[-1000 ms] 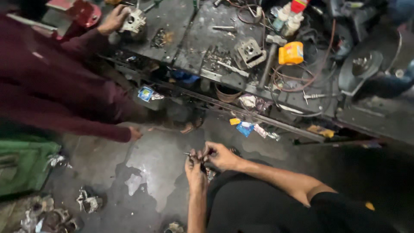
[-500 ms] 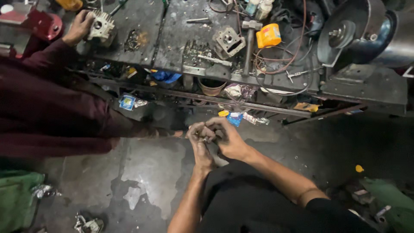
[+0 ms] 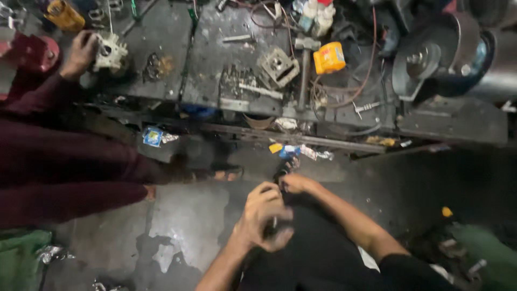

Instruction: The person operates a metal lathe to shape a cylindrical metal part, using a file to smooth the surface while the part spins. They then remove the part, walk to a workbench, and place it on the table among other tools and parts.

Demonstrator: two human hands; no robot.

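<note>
Left hand (image 3: pixel 264 218) grip curled around small dark part (image 3: pixel 281 171), right hand (image 3: pixel 293 183) pinching it

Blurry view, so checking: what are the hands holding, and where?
Both the left hand and right hand grip a small dark part; where exactly cannot be told.

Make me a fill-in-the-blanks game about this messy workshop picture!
1. The person's left hand and right hand both hold one small dark ____ part.
2. The little box on the workbench is ____ in colour.
3. Another person's hand rests on a ____ metal casting.
4. The other person's sleeve is dark ____.

Missing words: metal; orange; white; red
</note>
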